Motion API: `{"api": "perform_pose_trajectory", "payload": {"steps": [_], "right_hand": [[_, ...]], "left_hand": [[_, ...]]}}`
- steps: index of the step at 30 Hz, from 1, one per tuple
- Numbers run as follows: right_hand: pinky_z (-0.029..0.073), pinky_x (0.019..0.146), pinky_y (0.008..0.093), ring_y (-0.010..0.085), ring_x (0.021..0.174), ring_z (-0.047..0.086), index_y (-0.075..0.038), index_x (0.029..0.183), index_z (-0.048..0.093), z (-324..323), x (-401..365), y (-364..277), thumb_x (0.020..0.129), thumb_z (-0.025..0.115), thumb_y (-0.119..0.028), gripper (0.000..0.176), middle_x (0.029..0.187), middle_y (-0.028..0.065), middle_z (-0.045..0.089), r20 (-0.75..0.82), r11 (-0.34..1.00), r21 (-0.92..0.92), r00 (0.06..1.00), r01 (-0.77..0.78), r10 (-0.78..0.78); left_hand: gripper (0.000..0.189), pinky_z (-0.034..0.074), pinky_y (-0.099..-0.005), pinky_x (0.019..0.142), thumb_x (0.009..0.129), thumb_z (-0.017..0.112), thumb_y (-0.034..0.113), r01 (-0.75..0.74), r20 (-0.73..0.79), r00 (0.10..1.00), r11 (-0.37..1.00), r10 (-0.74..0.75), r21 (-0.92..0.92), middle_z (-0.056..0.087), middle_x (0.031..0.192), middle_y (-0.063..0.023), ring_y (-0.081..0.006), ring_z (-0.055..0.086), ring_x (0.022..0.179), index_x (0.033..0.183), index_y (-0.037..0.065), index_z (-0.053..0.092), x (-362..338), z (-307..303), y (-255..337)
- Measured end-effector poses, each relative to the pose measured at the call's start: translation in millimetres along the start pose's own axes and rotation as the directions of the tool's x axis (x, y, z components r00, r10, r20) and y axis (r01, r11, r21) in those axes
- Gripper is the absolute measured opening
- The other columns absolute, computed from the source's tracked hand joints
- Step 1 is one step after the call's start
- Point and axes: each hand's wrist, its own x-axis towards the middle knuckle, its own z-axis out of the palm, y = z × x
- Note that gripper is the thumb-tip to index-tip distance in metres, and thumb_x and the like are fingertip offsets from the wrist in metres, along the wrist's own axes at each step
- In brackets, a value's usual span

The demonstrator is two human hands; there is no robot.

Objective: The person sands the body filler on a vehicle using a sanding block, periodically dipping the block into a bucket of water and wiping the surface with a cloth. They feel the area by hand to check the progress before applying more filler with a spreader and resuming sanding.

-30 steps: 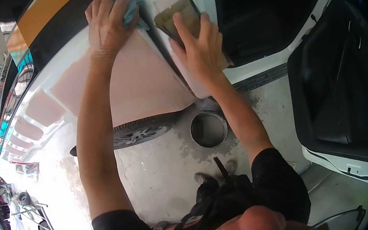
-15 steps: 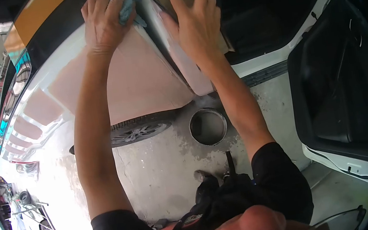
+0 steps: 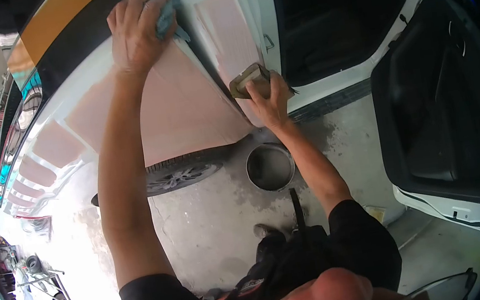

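Note:
My left hand [image 3: 136, 32] is closed around a crumpled light-blue cloth [image 3: 172, 9] and rests on the white car body, high on the panel with a large pinkish patch [image 3: 185, 105]. Lower down and to the right, my right hand [image 3: 272, 105] grips a sanding block [image 3: 247, 81] wrapped in brownish sandpaper. The block lies against the narrow white strip beside the door opening, at the lower part of a second pinkish patch [image 3: 227, 29]. My thumb presses on the near side of the block, and its underside is hidden.
A round bucket [image 3: 270, 167] stands on the wet-stained concrete floor below my right hand. To its left is the car's wheel [image 3: 185, 176]. An open car door [image 3: 438, 116] with a black inner panel juts out at the right.
My right hand has slid the sanding block down the strip, uncovering the upper pinkish patch. My left hand and the cloth have stayed almost where they were.

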Motion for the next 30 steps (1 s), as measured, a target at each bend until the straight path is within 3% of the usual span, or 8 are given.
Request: {"api": "perform_pose_trajectory", "payload": {"steps": [2, 4, 6, 14, 19, 24, 28, 30], "right_hand": [[0.045, 0.09, 0.0527, 0.0471, 0.114, 0.05, -0.025, 0.145, 0.052, -6, 4, -3, 0.08, 0.084, -0.03, 0.073, 0.138, 0.0328, 0.042, 0.027, 0.999, -0.002, 0.999, -0.033, 0.033], [0.045, 0.089, 0.0518, 0.0452, 0.11, 0.051, -0.027, 0.144, 0.052, -32, 103, -20, 0.083, 0.081, -0.027, 0.068, 0.138, 0.0302, 0.043, 0.072, 0.982, 0.044, 0.981, -0.185, 0.181], [0.043, 0.084, 0.052, 0.0407, 0.101, 0.051, -0.029, 0.145, 0.052, -34, 179, -18, 0.085, 0.078, -0.027, 0.065, 0.139, 0.025, 0.043, 0.036, 0.982, 0.053, 0.983, -0.184, 0.182], [0.045, 0.088, 0.0535, 0.0464, 0.114, 0.051, -0.027, 0.146, 0.053, -12, 26, -1, 0.08, 0.085, -0.031, 0.074, 0.141, 0.0333, 0.04, -0.01, 0.998, 0.052, 1.0, -0.025, 0.025], [0.043, 0.078, 0.0491, 0.0367, 0.097, 0.052, -0.026, 0.144, 0.053, -31, 181, -12, 0.081, 0.081, -0.029, 0.069, 0.13, 0.0227, 0.047, 0.055, 0.991, 0.059, 0.992, -0.117, 0.114], [0.043, 0.08, 0.0494, 0.038, 0.098, 0.052, -0.023, 0.143, 0.053, -23, 78, -2, 0.083, 0.079, -0.027, 0.066, 0.13, 0.0247, 0.047, -0.099, 0.997, 0.068, 0.994, -0.047, 0.054], [0.044, 0.078, 0.0498, 0.0383, 0.093, 0.052, -0.022, 0.144, 0.052, -46, 175, -19, 0.083, 0.08, -0.027, 0.067, 0.126, 0.0249, 0.049, 0.091, 0.993, 0.015, 0.99, -0.114, 0.112], [0.044, 0.077, 0.0499, 0.038, 0.092, 0.052, -0.022, 0.144, 0.051, -38, 192, -21, 0.082, 0.08, -0.028, 0.068, 0.126, 0.0246, 0.049, 0.084, 0.991, 0.027, 0.988, -0.132, 0.13]], "left_hand": [[0.04, 0.044, -0.0386, 0.095, 0.078, 0.081, 0.013, -0.001, 0.007, 1.0, 1.0, 0.001, 0.025, 0.068, 0.113, -0.0003, -0.0232, 0.063, 0.107, 0.116, 0.019, 0.071, 1, 0, -1], [0.039, 0.044, -0.0385, 0.094, 0.078, 0.081, 0.014, -0.003, 0.019, 1.0, 0.999, 0.002, 0.038, 0.068, 0.113, -0.0005, -0.0234, 0.063, 0.107, 0.116, 0.019, 0.071, 1, 0, 1], [0.039, 0.044, -0.0383, 0.094, 0.078, 0.081, 0.014, -0.005, 0.026, 1.0, 0.999, 0.004, 0.044, 0.068, 0.113, -0.0007, -0.0236, 0.063, 0.107, 0.116, 0.019, 0.071, 3, -1, 2], [0.043, 0.043, -0.039, 0.095, 0.073, 0.083, 0.015, -0.011, -0.013, 1.0, 0.999, 0.011, 0.034, 0.067, 0.111, 0.0026, -0.0228, 0.062, 0.105, 0.114, 0.021, 0.069, 0, 3, -2], [0.04, 0.043, -0.039, 0.097, 0.078, 0.081, 0.013, 0.028, 0.03, 0.999, 0.999, -0.03, 0.041, 0.068, 0.115, 0.001, -0.0221, 0.062, 0.109, 0.116, 0.019, 0.071, 0, 1, 3], [0.047, 0.043, -0.0394, 0.095, 0.072, 0.083, 0.014, 0.001, 0.0, 1.0, 1.0, -0.001, 0.024, 0.066, 0.112, 0.0032, -0.0222, 0.061, 0.108, 0.116, 0.021, 0.068, 0, 4, -2], [0.049, 0.043, -0.04, 0.096, 0.071, 0.084, 0.014, 0.002, 0.006, 1.0, 1.0, -0.002, 0.021, 0.066, 0.113, 0.0027, -0.0228, 0.061, 0.107, 0.116, 0.021, 0.068, -2, 4, 0], [0.049, 0.043, -0.04, 0.096, 0.07, 0.084, 0.014, 0.008, 0.008, 1.0, 0.999, -0.008, 0.04, 0.066, 0.113, 0.0025, -0.023, 0.061, 0.107, 0.116, 0.021, 0.068, -1, 3, -2]]}}
